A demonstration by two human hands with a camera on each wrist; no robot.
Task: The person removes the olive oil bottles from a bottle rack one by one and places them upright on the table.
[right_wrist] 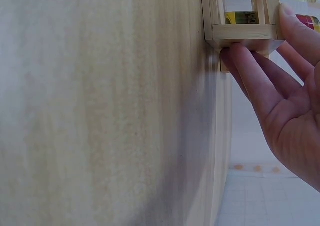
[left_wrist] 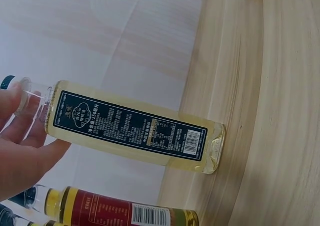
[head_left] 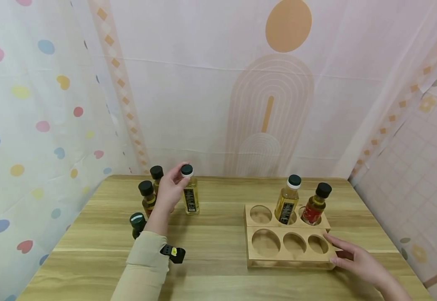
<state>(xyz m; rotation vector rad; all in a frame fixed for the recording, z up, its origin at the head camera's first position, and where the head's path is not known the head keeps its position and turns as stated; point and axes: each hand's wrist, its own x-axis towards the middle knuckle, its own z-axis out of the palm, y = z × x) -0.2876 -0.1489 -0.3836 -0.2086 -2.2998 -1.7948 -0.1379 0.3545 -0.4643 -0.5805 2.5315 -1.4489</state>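
My left hand (head_left: 170, 190) holds a clear bottle of pale yellow oil (head_left: 191, 196) by its neck, just below the dark green cap. In the left wrist view its dark label (left_wrist: 130, 123) faces the camera; whether the base touches the table I cannot tell. At the right, my right hand (head_left: 361, 263) grips the front right corner of a two-tier wooden rack (head_left: 290, 256), thumb at the front and fingers along the side. The rack's upper tier carries another pale oil bottle (head_left: 288, 202) in its middle hole and a red-labelled bottle (head_left: 314, 207) in its right hole.
Left of the held bottle stand two black-capped bottles (head_left: 147, 194), (head_left: 156, 172) and a green-capped bottle (head_left: 138, 223), partly behind my left arm. Patterned curtains (head_left: 203, 104) border the wooden table (head_left: 211, 259) at the back and sides.
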